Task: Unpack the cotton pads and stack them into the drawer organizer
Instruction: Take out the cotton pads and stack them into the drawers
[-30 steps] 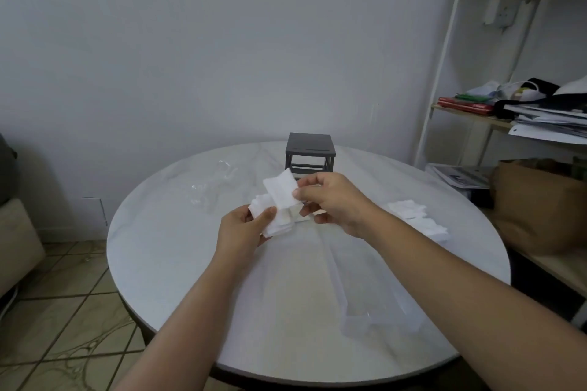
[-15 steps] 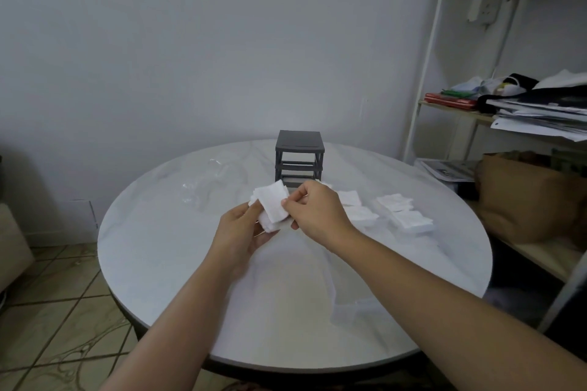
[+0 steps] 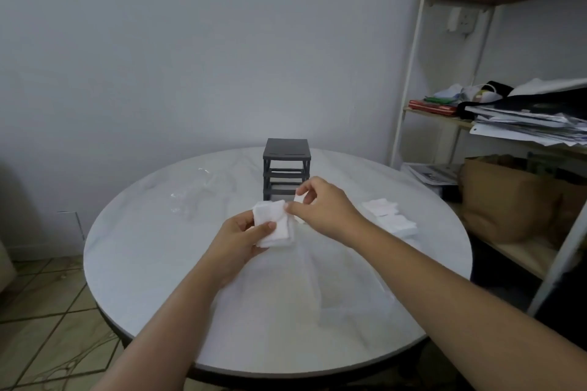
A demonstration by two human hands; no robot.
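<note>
My left hand [image 3: 242, 236] grips a small stack of white cotton pads [image 3: 275, 227] above the middle of the round white table [image 3: 152, 263]. My right hand [image 3: 320, 206] pinches the stack's upper right edge with thumb and forefinger. Behind the hands stands the dark grey drawer organizer [image 3: 286, 168], its drawer slots facing me. More cotton pads [image 3: 390, 217] lie in low piles on the table to the right. A clear plastic drawer [image 3: 346, 282] lies on the table in front of my right forearm.
Crumpled clear plastic wrapping [image 3: 193, 190] lies at the table's back left. A shelf unit [image 3: 495, 124] with papers and a brown paper bag [image 3: 508, 200] stands close on the right. Tiled floor shows at lower left.
The view has tilted and the organizer now shows its full height. My hands have come slightly lower and closer together, the right one now pinching the stack's edge.
</note>
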